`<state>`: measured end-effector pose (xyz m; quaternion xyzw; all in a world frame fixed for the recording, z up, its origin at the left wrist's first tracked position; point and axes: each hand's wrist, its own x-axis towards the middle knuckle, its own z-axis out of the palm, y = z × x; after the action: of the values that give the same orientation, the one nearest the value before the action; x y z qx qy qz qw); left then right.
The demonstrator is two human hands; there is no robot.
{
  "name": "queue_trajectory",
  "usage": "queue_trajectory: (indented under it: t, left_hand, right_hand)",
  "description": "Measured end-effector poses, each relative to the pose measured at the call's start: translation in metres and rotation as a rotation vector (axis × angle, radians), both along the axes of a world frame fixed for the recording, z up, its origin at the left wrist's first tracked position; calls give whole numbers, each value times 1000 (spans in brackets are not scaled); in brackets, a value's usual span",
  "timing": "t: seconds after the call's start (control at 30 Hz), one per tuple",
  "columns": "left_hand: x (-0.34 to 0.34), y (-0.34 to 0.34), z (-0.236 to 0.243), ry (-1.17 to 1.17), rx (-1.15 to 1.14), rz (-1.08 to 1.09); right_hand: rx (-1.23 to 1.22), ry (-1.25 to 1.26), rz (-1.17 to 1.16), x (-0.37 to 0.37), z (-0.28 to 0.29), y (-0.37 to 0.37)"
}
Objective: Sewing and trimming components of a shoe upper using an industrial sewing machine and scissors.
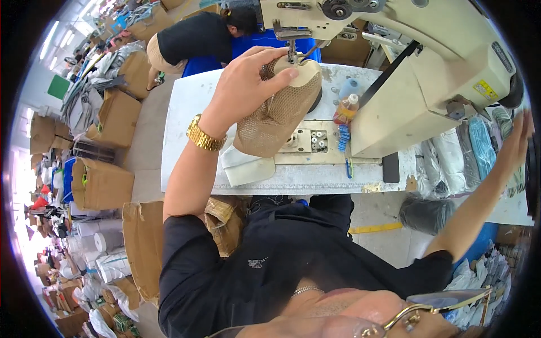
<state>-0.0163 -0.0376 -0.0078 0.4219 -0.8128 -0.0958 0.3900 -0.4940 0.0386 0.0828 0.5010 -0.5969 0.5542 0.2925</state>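
Under the needle of a cream sewing machine [292,56] sits a tan mesh shoe upper [293,110] with a smooth cream patch at its far end. My left hand [245,81] holds it from the left, thumb on the cream patch and fingers stretched beside the presser foot. The upper hangs toward me over the machine's bed. A folded off-white piece of cloth [251,168] lies beneath it on the white table [191,129]. At the far right, my right hand [517,138] reaches up beside the machine's dark handwheel [532,169], fingers extended; whether it touches the wheel I cannot tell.
Right of the needle stand a small bottle of orange liquid [345,110], a pale blue thread cone [349,87] and a blue-green pen-like tool [349,168]. Another person [197,39] bends over a blue bin beyond the table. Cardboard boxes [115,115] line the left; bagged bundles [451,160] lie right.
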Motion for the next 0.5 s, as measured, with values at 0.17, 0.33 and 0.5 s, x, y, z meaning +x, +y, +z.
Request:
queue_trajectory:
  t: [0.17,0.33,0.5]
  left_hand:
    - [-11,37,16,-255,-265,126]
    - [-17,46,18,-277,-343,129]
    - [-9,40,12,-140,-275,112]
  right_hand:
    - [244,-214,928,184,-142,23]
    - [531,-772,1250,271,-165,-61]
    - [735,-1125,1772,283,-149,-83]
